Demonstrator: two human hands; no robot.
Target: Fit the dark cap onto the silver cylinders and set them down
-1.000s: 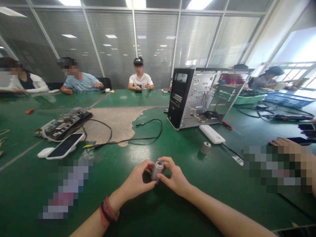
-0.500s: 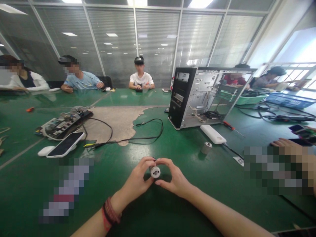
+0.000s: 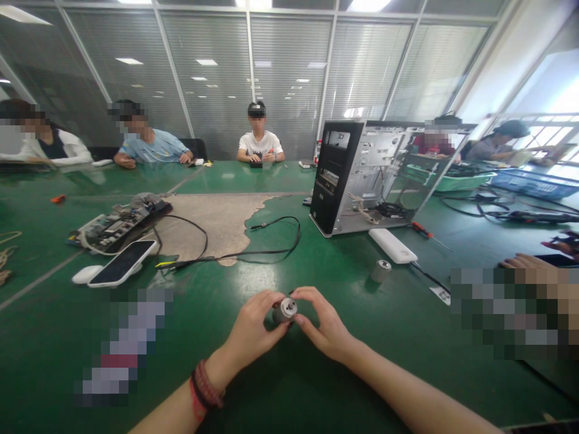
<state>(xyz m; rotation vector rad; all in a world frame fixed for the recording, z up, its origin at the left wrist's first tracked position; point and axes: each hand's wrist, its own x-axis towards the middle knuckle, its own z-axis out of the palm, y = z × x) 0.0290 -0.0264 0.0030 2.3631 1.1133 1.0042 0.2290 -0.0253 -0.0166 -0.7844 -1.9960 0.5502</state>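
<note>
A small silver cylinder (image 3: 286, 309) with a round end face is pinched between both my hands, low over the green table (image 3: 280, 374). My left hand (image 3: 253, 328) curls round its left side, fingers closed on it; red and black bands sit on that wrist. My right hand (image 3: 322, 322) grips its right side with thumb and fingertips. A second, similar grey cylinder (image 3: 380, 270) stands upright on the table, further right and beyond my hands.
An open computer case (image 3: 362, 175) stands behind, with a white power bank (image 3: 392, 245) and red screwdriver (image 3: 425, 232) near it. A phone (image 3: 121, 263), circuit board (image 3: 118, 223) and black cable (image 3: 253, 253) lie left. Another person's hand (image 3: 525, 263) rests at right; several people sit opposite.
The cylinder has been turned in my fingers: upright a second ago, end face toward me half a second ago, now tilted. My hands stayed in place.
</note>
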